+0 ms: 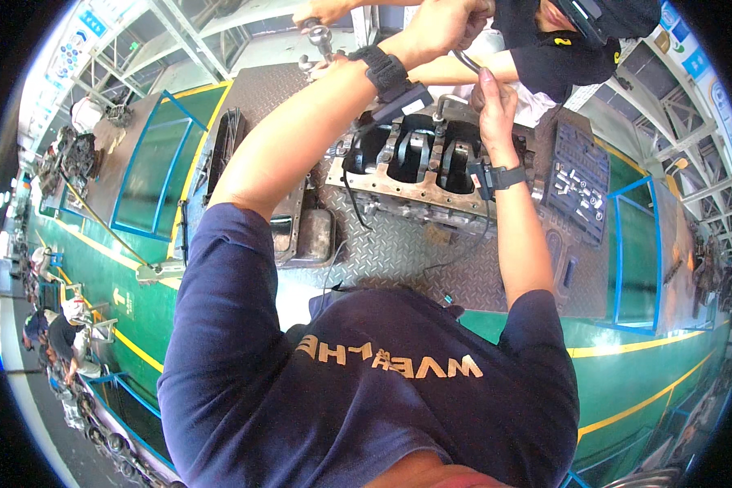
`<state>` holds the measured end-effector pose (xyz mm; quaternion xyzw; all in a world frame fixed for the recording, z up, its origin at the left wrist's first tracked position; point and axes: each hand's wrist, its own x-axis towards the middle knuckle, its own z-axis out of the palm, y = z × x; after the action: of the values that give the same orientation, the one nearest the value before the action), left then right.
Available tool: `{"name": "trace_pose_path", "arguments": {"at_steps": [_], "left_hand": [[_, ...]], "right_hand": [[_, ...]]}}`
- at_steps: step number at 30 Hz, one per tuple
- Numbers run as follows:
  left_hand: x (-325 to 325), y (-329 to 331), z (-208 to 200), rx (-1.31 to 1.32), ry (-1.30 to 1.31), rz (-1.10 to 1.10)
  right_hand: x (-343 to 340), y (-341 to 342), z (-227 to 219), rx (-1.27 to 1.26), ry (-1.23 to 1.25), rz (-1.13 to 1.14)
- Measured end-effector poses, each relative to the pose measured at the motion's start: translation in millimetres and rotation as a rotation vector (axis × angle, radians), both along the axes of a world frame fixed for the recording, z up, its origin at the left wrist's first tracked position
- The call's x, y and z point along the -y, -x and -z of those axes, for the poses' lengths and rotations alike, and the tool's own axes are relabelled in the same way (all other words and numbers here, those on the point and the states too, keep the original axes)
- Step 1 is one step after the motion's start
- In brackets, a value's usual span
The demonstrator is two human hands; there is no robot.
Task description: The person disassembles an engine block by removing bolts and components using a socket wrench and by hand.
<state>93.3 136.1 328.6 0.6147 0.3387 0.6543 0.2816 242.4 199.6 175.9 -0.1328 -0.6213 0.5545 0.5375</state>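
Note:
My left hand (449, 31) reaches up over the far side of the engine block, its fingers closed; what they grip is partly hidden. Close by on the right, my right hand (498, 106) is closed around the lower end of a dark, curved metal bar (467, 62). The bar's upper end runs up beside my left hand. Below both hands lies an open engine block (415, 179) with several bores and cross-caps showing. Across the bench, a co-worker's hand (321, 11) is on a shiny tool with a round head (320, 36).
A person in a black shirt (557, 61) leans in opposite me. On the tread-plate bench (390, 256) lie a blue tool case (579, 183) at right and an oil pan (313, 236) at left. Blue-framed stands (142, 187) rise from the green floor. A cable hangs near the block.

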Motion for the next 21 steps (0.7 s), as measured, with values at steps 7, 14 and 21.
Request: {"name": "trace_pose_path", "arguments": {"at_steps": [7,14,21], "left_hand": [[22,-1,-34,0.274,0.199,0.177],[2,-1,-27,0.228,0.243,0.121],[-12,46,-42,0.200,0.357,0.147]], "right_hand": [[37,-4,-58,0.031,0.002,0.069],[24,-9,-40,0.042,-0.024,0.130],[84,47,-54,0.354,-0.258,-0.123]]}}
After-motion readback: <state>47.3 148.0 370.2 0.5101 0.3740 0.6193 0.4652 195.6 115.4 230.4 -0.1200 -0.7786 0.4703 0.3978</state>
